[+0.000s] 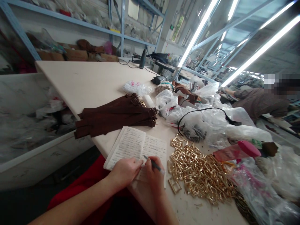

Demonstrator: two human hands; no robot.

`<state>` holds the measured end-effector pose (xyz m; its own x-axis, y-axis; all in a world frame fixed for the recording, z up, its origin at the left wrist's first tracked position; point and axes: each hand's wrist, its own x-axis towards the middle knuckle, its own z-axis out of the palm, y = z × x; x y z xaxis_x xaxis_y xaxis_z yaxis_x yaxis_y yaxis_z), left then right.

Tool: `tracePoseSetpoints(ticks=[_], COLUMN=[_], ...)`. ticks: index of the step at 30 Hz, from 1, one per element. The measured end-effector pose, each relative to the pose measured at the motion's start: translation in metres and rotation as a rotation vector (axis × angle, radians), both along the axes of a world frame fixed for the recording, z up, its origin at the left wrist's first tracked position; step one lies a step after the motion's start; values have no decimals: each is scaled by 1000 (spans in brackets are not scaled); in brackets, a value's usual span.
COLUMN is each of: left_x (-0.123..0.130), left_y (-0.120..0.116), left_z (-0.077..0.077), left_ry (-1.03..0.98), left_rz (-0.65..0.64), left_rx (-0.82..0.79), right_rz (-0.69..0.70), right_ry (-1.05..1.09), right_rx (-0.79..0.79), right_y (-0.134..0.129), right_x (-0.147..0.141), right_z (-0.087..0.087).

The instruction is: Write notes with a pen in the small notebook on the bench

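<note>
An open notebook (131,142) with handwritten lines lies at the near edge of the table. Curled fingers of my left hand (125,171) press on its lower left page, near the fold, and hold it down. My right hand (154,175) is closed around a dark pen (153,164), whose tip is over the right page by the fold. Just beyond the notebook lies a bundle of dark brown straps (114,117), partly over the table's left edge. Right of the notebook is a heap of gold metal buckles (199,172).
Clear plastic bags (201,122) crowd the table's right side, with a black cord (199,110) across them. A pink-capped bottle (239,150) lies beside the buckles. A white bin (47,156) stands left of the table (93,75). A person (257,101) is at the far right.
</note>
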<state>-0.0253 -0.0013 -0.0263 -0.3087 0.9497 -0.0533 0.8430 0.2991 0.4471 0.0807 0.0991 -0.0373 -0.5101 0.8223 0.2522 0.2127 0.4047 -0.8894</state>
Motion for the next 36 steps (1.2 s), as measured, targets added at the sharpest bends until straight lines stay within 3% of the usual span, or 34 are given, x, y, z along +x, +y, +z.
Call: tracePoseSetpoints(ticks=[19, 36], left_x=[4, 6], left_y=[-1, -2], left_z=[2, 6], left_ry=[37, 106], left_rz=[29, 9], left_rx=[24, -30], right_rz=[79, 45], right_ry=[-71, -27], right_rx=[34, 34], right_y=[-3, -5], right_x=[7, 10], right_z=[-8, -6])
